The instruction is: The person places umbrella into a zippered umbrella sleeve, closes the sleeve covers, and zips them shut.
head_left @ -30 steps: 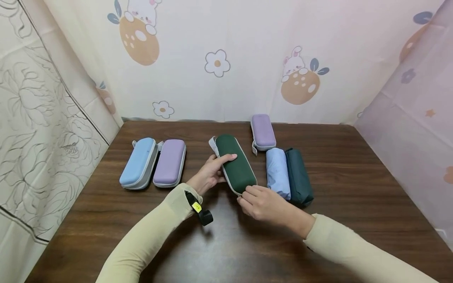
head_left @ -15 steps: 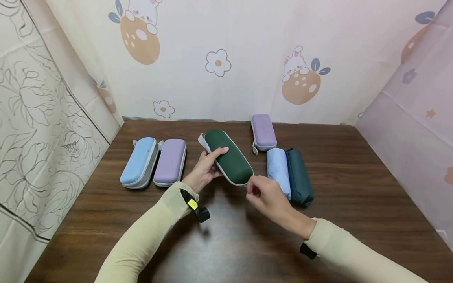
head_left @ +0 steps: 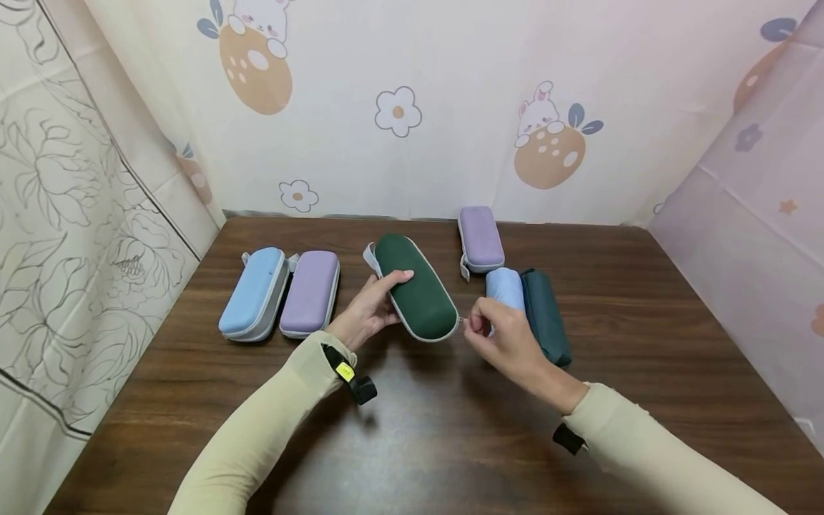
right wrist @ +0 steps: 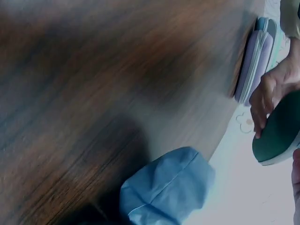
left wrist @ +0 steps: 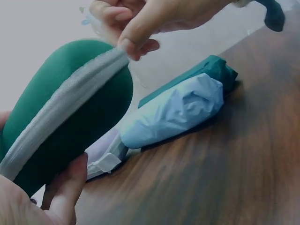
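Note:
A dark green hard zip case is held tilted above the table. My left hand grips it from the left side, the thumb across its top and fingers underneath. At the case's near right corner, my right hand pinches the small zipper pull between thumb and curled forefinger. The left wrist view shows the pale zipper band running along the case's side, closed where visible, with the right hand at its end. In the right wrist view the case shows only in part.
Left on the wooden table lie a light blue zip case and a purple one. A smaller purple case lies at the back. A light blue fabric roll and a dark green one lie behind the right hand.
The green case has shifted slightly up and left in the left hand. My right hand has moved along its near end to the right corner, away from the case's front edge.

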Available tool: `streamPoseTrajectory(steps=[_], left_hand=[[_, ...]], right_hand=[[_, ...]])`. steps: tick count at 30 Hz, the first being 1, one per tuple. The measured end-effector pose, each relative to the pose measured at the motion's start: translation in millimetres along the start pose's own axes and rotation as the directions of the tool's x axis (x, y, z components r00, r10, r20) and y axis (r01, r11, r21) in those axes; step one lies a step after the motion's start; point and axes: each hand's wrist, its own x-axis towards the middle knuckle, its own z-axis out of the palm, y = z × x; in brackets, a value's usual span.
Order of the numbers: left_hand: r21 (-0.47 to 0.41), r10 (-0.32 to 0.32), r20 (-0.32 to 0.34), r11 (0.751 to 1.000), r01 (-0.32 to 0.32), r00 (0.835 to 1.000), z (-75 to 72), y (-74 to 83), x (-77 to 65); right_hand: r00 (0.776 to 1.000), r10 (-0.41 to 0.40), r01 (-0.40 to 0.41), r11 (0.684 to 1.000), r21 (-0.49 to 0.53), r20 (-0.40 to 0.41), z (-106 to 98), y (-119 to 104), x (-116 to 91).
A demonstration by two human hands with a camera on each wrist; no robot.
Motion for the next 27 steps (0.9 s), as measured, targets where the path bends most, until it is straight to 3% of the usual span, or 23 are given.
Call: streamPoseTrajectory(steps=[6, 11, 15, 22, 27], left_hand=[[0.113, -0.032, 0.093, 0.993, 0.021, 0.995, -0.3, -7.3, -4.2], [0.205, -0.076, 0.204, 0.978, 0.033, 0.976, 4.8, -13.2, -11.3], [0.269, -0.109, 0.261, 0.962, 0.036, 0.959, 7.5, -16.2, -16.5], [0.323, -0.178, 0.376, 0.945, 0.051, 0.909, 9.0, -20.9, -25.0], [0.342, -0.178, 0.401, 0.939, 0.034, 0.899, 4.6, -21.9, -25.3]], right_hand=[[0.997, -0.081, 0.081, 0.997, 0.002, 0.004, -1, 12, 5], [0.994, -0.106, 0.106, 0.994, -0.032, -0.017, -3, 24, 12], [0.995, -0.089, 0.085, 0.992, -0.091, -0.042, -9, 35, 19], [0.997, -0.035, 0.024, 0.991, -0.135, -0.076, -19, 53, 26], [0.997, -0.024, 0.019, 0.997, -0.071, -0.07, -21, 58, 31]])
